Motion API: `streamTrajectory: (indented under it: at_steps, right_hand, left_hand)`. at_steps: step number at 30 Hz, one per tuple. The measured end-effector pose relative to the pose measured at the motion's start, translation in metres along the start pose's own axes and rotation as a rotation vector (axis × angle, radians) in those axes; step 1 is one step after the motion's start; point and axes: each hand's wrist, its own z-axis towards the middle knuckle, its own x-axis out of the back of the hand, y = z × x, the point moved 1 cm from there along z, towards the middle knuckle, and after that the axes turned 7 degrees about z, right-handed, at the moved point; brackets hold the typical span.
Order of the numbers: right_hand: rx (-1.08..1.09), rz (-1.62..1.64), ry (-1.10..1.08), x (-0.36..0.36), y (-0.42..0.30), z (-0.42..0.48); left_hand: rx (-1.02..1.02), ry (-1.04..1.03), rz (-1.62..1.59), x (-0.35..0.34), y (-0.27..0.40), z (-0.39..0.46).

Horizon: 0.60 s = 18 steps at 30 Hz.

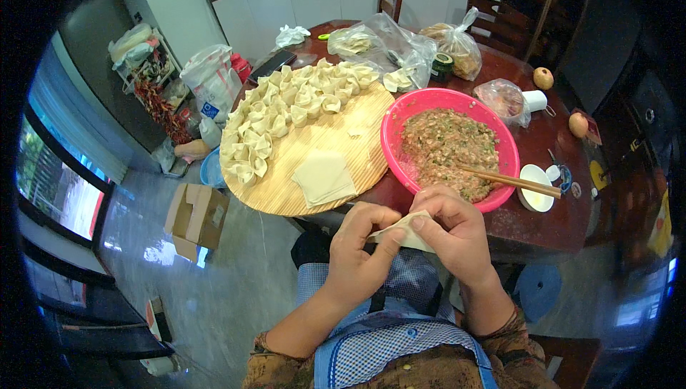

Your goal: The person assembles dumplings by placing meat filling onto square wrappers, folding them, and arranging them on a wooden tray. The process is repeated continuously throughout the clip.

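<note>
Between my left hand [362,252] and my right hand [453,233] is a dough wrapper [410,232], pinched by the fingers and thumbs of both. The wrapper looks folded; whatever lies inside it is hidden. It is held above my lap, just off the table's front edge. Beyond my right hand stands a pink plastic bowl [394,161] of minced filling [450,145] with green bits. Wooden chopsticks [509,180] rest in the filling and over the rim. Left of the bowl, a stack of square wrappers [325,177] lies on a round wooden board [300,145] beside many folded wontons [297,97].
A white bowl [536,204] stands right of the pink one on the dark wooden table [557,228]. Clear plastic bags [396,46], a dark-lidded jar [442,65] and a white cup [535,101] sit farther back. An open cardboard box [198,217] is on the floor at left.
</note>
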Motion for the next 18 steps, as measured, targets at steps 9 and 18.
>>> streamTrajectory:
  at_steps: [9, 18]
  right_hand:
    - [-0.1, 0.039, 0.042, 0.001, -0.007, -0.003]
    - [0.119, -0.142, -0.036, 0.006, -0.012, 0.0]
  left_hand:
    - [0.041, -0.013, 0.031, 0.001, 0.0, 0.002]
    - [-0.045, -0.103, 0.002, 0.0, -0.003, 0.004]
